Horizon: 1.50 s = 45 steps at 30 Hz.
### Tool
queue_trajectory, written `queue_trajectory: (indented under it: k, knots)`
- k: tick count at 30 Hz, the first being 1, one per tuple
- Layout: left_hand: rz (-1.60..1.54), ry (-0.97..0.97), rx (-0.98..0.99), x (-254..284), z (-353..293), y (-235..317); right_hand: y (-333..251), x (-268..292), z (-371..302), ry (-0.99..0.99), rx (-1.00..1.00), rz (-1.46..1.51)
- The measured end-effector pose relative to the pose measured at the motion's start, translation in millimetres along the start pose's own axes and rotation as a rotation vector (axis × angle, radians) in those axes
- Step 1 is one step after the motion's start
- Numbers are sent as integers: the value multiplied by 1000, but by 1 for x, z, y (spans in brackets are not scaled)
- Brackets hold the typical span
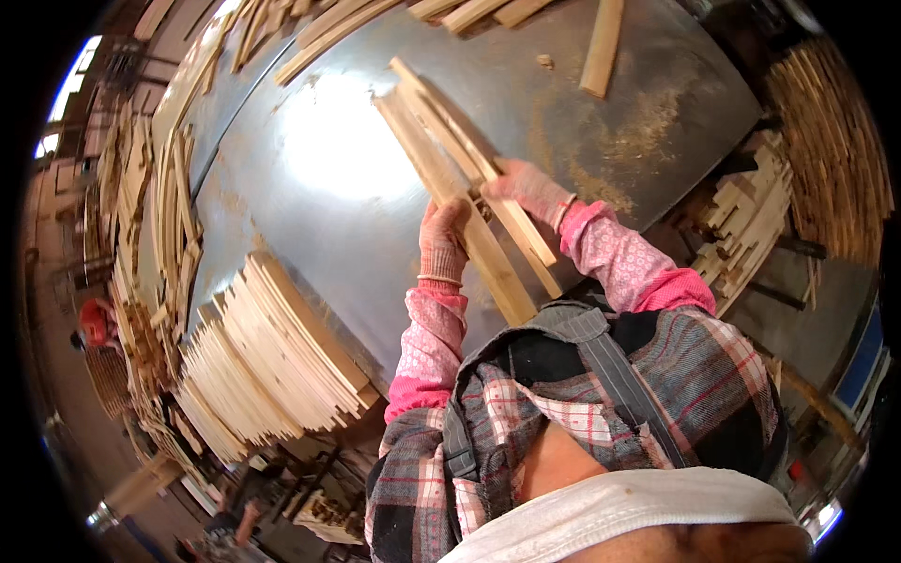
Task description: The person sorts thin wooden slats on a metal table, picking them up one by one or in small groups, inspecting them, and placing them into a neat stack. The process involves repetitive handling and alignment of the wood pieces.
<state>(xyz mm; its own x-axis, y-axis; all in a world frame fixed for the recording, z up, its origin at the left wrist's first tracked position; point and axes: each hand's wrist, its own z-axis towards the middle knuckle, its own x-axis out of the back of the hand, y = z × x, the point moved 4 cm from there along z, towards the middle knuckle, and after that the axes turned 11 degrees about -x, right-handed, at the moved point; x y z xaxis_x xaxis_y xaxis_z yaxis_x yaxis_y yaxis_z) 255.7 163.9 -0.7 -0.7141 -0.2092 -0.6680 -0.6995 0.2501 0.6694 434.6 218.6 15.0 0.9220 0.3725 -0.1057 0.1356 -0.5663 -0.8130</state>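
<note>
Both my hands wear pinkish work gloves and hold long, narrow wooden strips over a metal table (pixel 328 220). My left hand (pixel 443 236) is closed around the left wooden strip (pixel 493 258), which slants from the upper left down toward my body. My right hand (pixel 528 190) grips the right wooden strip (pixel 519 228) along its outer side. Between these two lies at least one more strip, partly hidden by them and by my fingers. The strips sit close together at their far ends and spread apart near my body.
A neat stack of pale strips (pixel 272 361) stands at the table's left front. Loose strips (pixel 343 28) lie along the far edge, with a single board (pixel 602 47) at the far right. More wood is piled at right (pixel 746 220). Sawdust (pixel 648 127) covers part of the table.
</note>
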Motion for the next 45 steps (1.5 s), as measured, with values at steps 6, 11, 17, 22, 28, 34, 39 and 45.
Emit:
queue_trajectory:
  k: [6, 11, 17, 22, 28, 34, 39, 45]
  knots:
    - [86, 380, -115, 106, -45, 5, 61, -95, -17, -294, -100, 96]
    - [800, 453, -16, 117, -18, 69, 29, -121, 10, -175, -129, -171]
    - [1644, 640, -84, 85, 6, 108, -15, -161, 42, -424, -68, -1106]
    - [1647, 773, 47, 136, 54, 160, -128, -55, 161, 25, 114, -922]
    - [1756, 994, 148, 136, 67, 166, -307, 59, 330, 464, 538, -1155]
    - [1822, 1035, 125, 158, 58, 158, -401, 82, 472, 592, 335, -1343]
    - [1832, 1048, 158, 171, 48, 150, -440, 89, 563, 647, 334, -1362]
    - [1829, 992, -5, 175, 47, 142, -417, 126, 578, 720, 249, -1270]
